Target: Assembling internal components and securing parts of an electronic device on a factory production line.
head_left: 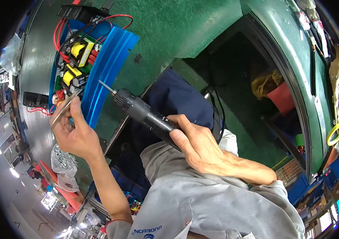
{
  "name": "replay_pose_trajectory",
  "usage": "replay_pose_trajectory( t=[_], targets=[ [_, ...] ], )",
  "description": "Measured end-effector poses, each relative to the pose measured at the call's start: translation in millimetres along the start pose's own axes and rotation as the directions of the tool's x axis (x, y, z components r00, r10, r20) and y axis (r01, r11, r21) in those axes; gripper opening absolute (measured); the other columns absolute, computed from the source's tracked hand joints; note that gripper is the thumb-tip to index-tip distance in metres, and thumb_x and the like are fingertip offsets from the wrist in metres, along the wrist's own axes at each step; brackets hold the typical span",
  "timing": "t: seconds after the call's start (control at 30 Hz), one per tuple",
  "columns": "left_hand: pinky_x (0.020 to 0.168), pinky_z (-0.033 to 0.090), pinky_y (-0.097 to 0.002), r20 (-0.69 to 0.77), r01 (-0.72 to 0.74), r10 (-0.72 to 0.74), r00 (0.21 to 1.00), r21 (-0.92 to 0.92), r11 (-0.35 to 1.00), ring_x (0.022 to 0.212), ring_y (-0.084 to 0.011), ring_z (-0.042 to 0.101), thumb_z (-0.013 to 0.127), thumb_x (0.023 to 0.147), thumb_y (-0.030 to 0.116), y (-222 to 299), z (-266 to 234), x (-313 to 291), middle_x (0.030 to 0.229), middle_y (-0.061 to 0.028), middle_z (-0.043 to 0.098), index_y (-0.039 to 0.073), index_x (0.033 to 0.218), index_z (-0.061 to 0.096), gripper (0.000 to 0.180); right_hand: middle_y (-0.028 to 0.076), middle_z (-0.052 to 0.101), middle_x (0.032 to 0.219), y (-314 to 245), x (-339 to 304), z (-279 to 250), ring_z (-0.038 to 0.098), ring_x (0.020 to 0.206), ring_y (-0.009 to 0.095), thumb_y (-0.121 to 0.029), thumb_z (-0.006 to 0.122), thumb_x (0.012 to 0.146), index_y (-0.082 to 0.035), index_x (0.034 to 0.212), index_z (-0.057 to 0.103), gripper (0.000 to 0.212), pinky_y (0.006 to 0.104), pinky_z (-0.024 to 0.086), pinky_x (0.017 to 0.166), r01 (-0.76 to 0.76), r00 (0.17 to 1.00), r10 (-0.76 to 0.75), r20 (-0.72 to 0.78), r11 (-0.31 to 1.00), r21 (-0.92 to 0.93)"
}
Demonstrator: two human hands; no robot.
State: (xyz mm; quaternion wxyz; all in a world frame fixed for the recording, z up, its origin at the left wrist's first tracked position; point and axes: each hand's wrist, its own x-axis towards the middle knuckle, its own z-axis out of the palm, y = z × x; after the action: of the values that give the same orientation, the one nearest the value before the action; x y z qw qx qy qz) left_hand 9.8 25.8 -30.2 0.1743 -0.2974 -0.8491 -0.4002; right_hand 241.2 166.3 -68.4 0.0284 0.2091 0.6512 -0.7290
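My right hand (201, 149) is wrapped round a black electric screwdriver (140, 110). Its thin bit points up and left, its tip by the side wall of a blue finned metal case (105, 73). Inside the open case sits a circuit board with yellow-wrapped transformers (81, 51) and red and black wires. At the near end of the case, my left hand (79, 135) pinches metal tweezers (62, 111), their points close to the board's edge. Whether the tweezers touch a part there, I cannot tell.
A black end panel (79, 13) hangs on wires at the case's far end; another black piece (36, 98) lies left of it. The green bench top (173, 28) extends beyond. Yellow-handled scissors (338, 129) are at the far right. Clear plastic bags (63, 161) lie beside my left forearm.
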Motion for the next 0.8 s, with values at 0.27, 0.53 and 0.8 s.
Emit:
replay_pose_trajectory(
  t=[0.27,0.53,0.8],
  targets=[
    [0.074,0.054,-0.0261,0.001,0.016,-0.016,1.000,0.030,0.999,0.082,-0.0137,0.066,0.075,0.092,0.000,11.3,-5.4,8.8,0.098,-0.0111,0.073,-0.003,0.103,0.066,0.015,0.010,0.063,0.084,-15.9,10.1,-10.8,0.058,0.078,0.017,-0.035,0.035,0.113,-0.001,0.118,0.059,0.042,0.0342,0.047,0.075,-0.090,0.992,0.057,0.111,0.944,0.318],
    [0.066,0.055,-0.0278,0.090,-0.051,0.059,0.994,-0.087,0.995,0.081,-0.0217,0.069,0.076,0.084,-0.010,11.6,-12.4,7.7,0.095,-0.0126,0.073,0.000,0.102,0.065,0.024,0.005,0.064,0.090,-15.9,3.9,-19.3,0.057,0.083,0.013,-0.045,0.022,0.113,0.002,0.126,0.056,0.059,0.0293,0.047,0.081,-0.242,0.955,0.206,0.213,0.957,0.159],
    [0.073,0.057,-0.0342,0.171,-0.020,0.038,0.985,-0.106,0.994,0.083,-0.0261,0.071,0.079,0.079,-0.010,7.4,-21.7,16.1,0.094,-0.0142,0.074,0.002,0.103,0.064,0.031,0.008,0.067,0.093,-30.3,7.4,-34.9,0.061,0.084,0.014,-0.058,0.027,0.109,0.005,0.132,0.052,0.072,0.0288,0.048,0.081,-0.401,0.892,0.333,0.306,0.896,0.192]
  ],
)
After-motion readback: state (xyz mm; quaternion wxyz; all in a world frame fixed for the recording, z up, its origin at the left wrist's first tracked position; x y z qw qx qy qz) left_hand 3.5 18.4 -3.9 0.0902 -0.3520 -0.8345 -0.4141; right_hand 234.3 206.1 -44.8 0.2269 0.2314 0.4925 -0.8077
